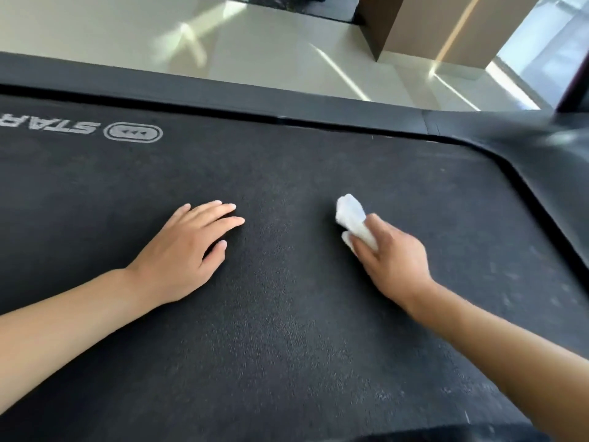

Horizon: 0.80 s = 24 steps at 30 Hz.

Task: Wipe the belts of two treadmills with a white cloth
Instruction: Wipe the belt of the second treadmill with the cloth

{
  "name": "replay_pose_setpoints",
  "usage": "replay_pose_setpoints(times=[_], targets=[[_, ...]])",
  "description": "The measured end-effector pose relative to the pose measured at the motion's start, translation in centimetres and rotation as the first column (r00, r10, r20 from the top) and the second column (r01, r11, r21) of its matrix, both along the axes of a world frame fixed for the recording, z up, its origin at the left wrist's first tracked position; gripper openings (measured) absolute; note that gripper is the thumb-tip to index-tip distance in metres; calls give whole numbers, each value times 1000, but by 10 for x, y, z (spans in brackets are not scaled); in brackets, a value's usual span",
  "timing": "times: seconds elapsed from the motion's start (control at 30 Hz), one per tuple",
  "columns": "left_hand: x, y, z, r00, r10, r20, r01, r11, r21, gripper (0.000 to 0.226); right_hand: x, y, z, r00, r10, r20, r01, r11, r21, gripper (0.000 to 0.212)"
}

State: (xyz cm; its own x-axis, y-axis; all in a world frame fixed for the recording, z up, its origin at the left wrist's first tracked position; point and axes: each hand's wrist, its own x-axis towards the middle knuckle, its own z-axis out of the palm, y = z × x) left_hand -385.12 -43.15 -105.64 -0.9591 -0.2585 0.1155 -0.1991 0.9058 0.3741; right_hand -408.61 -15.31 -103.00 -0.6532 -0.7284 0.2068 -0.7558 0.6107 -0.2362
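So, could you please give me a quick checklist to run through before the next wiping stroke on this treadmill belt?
1. White cloth held by right hand: ok.
2. Cloth touching the treadmill belt: ok.
3. Left hand flat on the belt, apart from the cloth: ok.
4. Belt ahead of the cloth free of objects: ok.
5. Belt stopped: cannot tell.
6. Second treadmill wiped: cannot tell, not in view.

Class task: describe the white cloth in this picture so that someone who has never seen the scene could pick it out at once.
Start with the wide black treadmill belt that fills most of the view. Two bare hands lie on it: the left hand rests flat with nothing in it, and the right hand grips the white cloth. The cloth is a small bunched wad sticking out past the fingers, the only white thing on the dark belt.
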Motion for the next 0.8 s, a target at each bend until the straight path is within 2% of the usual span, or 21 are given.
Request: replay_pose_setpoints(times=[0.07,0.1,0.2,0.23,0.27,0.3,0.37,0.43,0.47,0.53,0.57,0.63,0.7,0.73,0.8], targets=[[-4,6,1,1000,-5,7,4,1000,14,55,62,-7,0,967,249,46,-250,968,13,32],[-6,10,1,1000,-9,9,8,1000,15,56,89,-10,-1,919,387,76,-389,921,12,28],[-9,22,1,999,-51,13,51,999,-4,56,139,-11,-2,648,745,158,-754,657,-3,19],[-9,24,1,998,-60,17,60,998,-8,56,136,-12,-2,569,808,151,-817,577,-14,18],[-8,24,2,998,-63,22,63,998,-12,57,125,-15,-3,531,837,130,-842,538,-24,18],[-6,23,2,998,-61,29,62,998,-16,57,107,-18,-4,551,827,115,-830,557,-29,19],[1,19,2,998,-53,44,55,998,-32,57,52,-34,-3,737,673,58,-672,740,-42,28],[10,15,2,998,-39,56,42,998,-39,57,-16,-51,0,946,325,-13,-326,945,-37,33],[14,13,2,998,-32,60,34,999,-38,57,-48,-56,2,993,113,-16,-113,993,-23,35],[19,12,3,998,-21,55,24,999,-41,56,-88,-62,4,975,-224,1,224,974,-18,35],[19,13,3,999,-20,45,22,999,-41,55,-89,-67,3,955,-295,2,295,955,-3,36],[17,14,3,1000,-17,19,17,999,-34,53,-59,-72,0,970,-245,-16,245,969,32,40],[15,12,2,1000,-19,-6,19,1000,-16,52,2,-69,-7,1000,20,-1,-20,999,35,41],[15,11,2,1000,-26,-11,26,1000,1,53,39,-62,-7,980,197,34,-198,980,29,39],[16,7,0,998,-53,-14,54,998,28,54,106,-43,-2,840,529,120,-531,847,-10,32]])
